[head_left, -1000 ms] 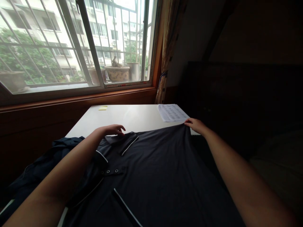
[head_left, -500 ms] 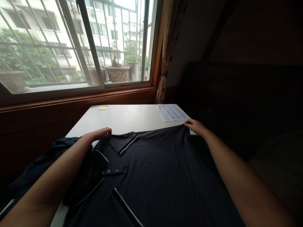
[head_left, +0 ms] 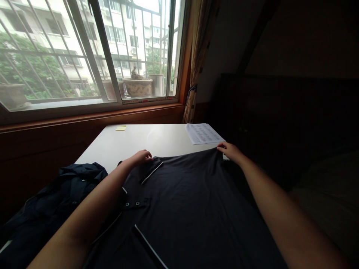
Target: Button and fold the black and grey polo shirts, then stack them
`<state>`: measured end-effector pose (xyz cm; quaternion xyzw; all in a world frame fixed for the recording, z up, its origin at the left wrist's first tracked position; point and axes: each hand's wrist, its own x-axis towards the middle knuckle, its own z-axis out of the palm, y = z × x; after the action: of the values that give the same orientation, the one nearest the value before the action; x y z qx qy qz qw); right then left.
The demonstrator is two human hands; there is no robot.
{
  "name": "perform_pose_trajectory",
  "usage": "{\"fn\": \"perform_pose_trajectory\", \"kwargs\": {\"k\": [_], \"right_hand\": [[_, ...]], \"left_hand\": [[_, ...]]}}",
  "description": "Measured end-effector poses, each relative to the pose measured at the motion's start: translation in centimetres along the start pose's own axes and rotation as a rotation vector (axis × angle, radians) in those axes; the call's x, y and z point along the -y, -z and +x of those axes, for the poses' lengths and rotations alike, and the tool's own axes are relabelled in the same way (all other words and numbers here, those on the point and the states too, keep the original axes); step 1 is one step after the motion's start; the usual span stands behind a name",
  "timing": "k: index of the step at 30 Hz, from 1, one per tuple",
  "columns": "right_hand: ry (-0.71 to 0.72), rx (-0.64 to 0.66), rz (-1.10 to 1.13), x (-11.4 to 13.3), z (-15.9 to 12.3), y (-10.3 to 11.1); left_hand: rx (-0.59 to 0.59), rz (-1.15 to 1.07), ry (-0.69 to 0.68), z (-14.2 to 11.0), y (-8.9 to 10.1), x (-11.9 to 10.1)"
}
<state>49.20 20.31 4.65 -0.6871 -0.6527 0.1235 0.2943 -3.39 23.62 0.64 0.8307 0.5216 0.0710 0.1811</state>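
A dark navy polo shirt (head_left: 185,201) with thin white piping lies spread over the near half of a white table (head_left: 140,138). My left hand (head_left: 141,157) rests at the shirt's collar, fingers curled onto the fabric's far edge. At the shirt's far right corner, my right hand (head_left: 230,150) pinches the cloth. Both forearms reach across the shirt from the bottom of the view.
A second dark garment (head_left: 56,201) is bunched at the table's left edge. A printed sheet of paper (head_left: 203,133) lies at the far right corner, a yellow sticky note (head_left: 121,128) at the far left. A barred window (head_left: 84,56) and a curtain (head_left: 198,59) stand behind; the right is dark.
My left hand moved right along the collar and closed on its edge. The view shifted slightly. My right hand has stayed on the shirt's corner.
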Motion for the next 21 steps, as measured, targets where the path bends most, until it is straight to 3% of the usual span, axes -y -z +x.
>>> {"fn": "perform_pose_trajectory", "kwargs": {"k": [5, 11, 16, 21], "right_hand": [[0.004, 0.002, 0.036, -0.3, -0.3, 0.3], [-0.056, 0.046, 0.122, -0.6, -1.0, 0.6], [-0.079, 0.071, 0.231, -0.2, -1.2, 0.7], [-0.066, 0.060, 0.326, 0.9, -1.6, 2.0]], "left_hand": [[-0.003, -0.012, 0.026, 1.7, -0.8, -2.6], [-0.039, -0.094, 0.036, 1.2, -0.3, -2.5], [-0.073, -0.200, -0.031, 0.0, 1.0, -2.3], [-0.094, -0.255, -0.151, -1.7, 3.6, -3.3]]}}
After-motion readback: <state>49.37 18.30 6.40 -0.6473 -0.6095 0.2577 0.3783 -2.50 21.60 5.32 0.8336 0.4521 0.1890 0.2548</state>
